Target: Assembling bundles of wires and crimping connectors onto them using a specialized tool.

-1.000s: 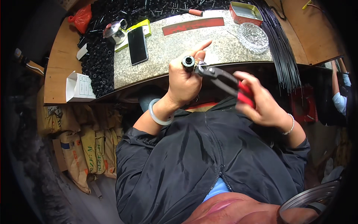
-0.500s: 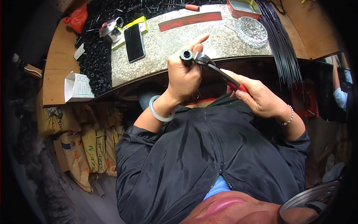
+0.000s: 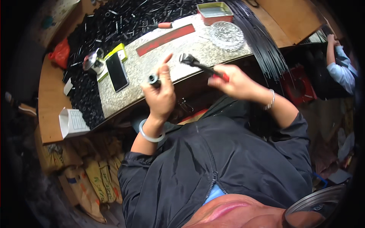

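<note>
Work seems unfinished: the left hand (image 3: 161,98) has its fingers around a black tube (image 3: 153,79), while right of it the right hand (image 3: 240,84) grips pliers (image 3: 204,68).

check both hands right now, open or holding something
Left hand: closed around a small black tubular part, one finger pointing out.
Right hand: closed on red-handled pliers.

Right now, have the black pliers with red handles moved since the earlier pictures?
Yes: the pliers have moved forward, in this view now nearer the flat red strip lying on the speckled grey slab.
</note>
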`<state>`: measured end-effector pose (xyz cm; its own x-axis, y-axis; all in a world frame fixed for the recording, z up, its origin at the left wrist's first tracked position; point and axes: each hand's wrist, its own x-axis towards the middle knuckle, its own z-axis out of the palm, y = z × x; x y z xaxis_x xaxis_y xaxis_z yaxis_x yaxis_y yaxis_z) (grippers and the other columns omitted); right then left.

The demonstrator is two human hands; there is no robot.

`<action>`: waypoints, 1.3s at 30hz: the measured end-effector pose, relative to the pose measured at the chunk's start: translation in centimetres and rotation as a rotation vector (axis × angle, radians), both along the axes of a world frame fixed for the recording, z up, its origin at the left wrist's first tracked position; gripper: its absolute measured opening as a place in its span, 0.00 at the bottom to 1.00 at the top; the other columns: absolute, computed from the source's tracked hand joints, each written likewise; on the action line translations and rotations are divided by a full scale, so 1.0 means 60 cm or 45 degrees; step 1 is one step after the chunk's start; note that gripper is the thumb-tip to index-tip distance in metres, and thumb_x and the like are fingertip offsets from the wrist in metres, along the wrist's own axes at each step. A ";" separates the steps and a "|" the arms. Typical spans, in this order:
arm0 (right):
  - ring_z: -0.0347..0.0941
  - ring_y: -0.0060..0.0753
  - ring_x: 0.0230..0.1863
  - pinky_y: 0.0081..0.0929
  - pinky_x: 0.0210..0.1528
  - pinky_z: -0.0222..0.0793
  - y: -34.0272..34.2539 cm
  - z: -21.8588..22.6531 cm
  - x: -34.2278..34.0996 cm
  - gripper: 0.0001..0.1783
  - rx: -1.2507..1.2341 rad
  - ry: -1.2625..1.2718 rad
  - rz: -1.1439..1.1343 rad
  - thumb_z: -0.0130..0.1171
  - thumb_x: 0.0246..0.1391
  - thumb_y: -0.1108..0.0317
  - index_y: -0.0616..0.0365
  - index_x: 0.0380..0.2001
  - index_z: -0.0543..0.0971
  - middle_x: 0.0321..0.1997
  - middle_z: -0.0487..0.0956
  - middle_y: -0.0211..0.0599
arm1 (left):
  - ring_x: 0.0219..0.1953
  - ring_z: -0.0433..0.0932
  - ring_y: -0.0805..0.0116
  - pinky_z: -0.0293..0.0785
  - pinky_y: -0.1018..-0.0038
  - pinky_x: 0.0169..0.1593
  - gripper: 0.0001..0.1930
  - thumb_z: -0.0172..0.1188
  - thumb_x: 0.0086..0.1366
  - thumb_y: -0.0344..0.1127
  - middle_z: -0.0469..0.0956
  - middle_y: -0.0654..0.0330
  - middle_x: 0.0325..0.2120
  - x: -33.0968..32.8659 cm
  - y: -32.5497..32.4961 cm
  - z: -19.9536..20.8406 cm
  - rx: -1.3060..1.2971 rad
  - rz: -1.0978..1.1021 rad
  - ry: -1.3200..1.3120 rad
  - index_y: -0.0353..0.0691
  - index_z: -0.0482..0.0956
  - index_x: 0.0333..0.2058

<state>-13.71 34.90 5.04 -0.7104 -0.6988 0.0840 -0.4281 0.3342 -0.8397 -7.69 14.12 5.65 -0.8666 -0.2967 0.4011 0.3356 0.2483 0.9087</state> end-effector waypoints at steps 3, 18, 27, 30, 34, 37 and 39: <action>0.71 0.43 0.29 0.36 0.31 0.64 0.045 -0.021 -0.114 0.04 0.357 0.455 -0.320 0.52 0.45 0.72 0.57 0.28 0.73 0.24 0.74 0.44 | 0.13 0.56 0.87 0.50 0.86 0.17 0.14 0.47 0.66 0.32 0.61 0.74 0.11 0.012 0.007 0.025 0.173 -0.060 -0.067 0.33 0.74 0.46; 0.75 0.44 0.41 0.37 0.42 0.69 0.060 0.005 -0.234 0.13 1.132 0.417 -0.594 0.58 0.43 0.61 0.57 0.31 0.77 0.37 0.78 0.45 | 0.12 0.56 0.87 0.51 0.87 0.16 0.14 0.47 0.66 0.32 0.60 0.74 0.09 0.004 0.015 0.021 0.109 -0.143 -0.021 0.28 0.74 0.43; 0.75 0.41 0.33 0.32 0.35 0.69 0.085 -0.007 -0.232 0.10 0.629 0.695 -0.747 0.56 0.47 0.60 0.52 0.31 0.77 0.29 0.77 0.40 | 0.12 0.57 0.87 0.51 0.87 0.17 0.13 0.47 0.66 0.33 0.62 0.73 0.11 0.005 0.020 0.018 0.152 -0.175 -0.043 0.30 0.75 0.43; 0.64 0.15 0.24 0.16 0.28 0.61 0.064 0.014 -0.186 0.12 -0.022 0.362 -0.520 0.58 0.52 0.62 0.61 0.25 0.75 0.19 0.70 0.26 | 0.11 0.54 0.87 0.50 0.87 0.16 0.15 0.46 0.67 0.34 0.60 0.73 0.11 0.006 0.025 0.021 0.086 -0.203 -0.076 0.26 0.72 0.43; 0.64 0.15 0.26 0.15 0.31 0.60 0.007 0.037 -0.063 0.03 -0.693 0.048 -0.218 0.55 0.52 0.73 0.62 0.28 0.75 0.24 0.72 0.25 | 0.13 0.57 0.87 0.50 0.86 0.18 0.11 0.50 0.65 0.34 0.63 0.74 0.11 0.004 0.037 0.026 -0.038 -0.217 -0.053 0.31 0.78 0.36; 0.64 0.22 0.24 0.19 0.28 0.59 -0.028 0.025 -0.017 0.02 -0.891 0.245 -0.085 0.55 0.51 0.75 0.63 0.28 0.73 0.22 0.72 0.32 | 0.27 0.72 0.81 0.67 0.84 0.31 0.07 0.55 0.61 0.30 0.77 0.64 0.22 0.008 0.048 0.041 0.073 -0.294 -0.106 0.31 0.79 0.32; 0.64 0.24 0.23 0.20 0.26 0.59 -0.041 0.034 -0.002 0.02 -0.899 0.332 -0.020 0.57 0.50 0.76 0.63 0.27 0.73 0.22 0.73 0.34 | 0.28 0.74 0.80 0.70 0.82 0.33 0.07 0.55 0.61 0.29 0.78 0.62 0.23 0.015 0.051 0.049 0.148 -0.366 -0.057 0.30 0.79 0.30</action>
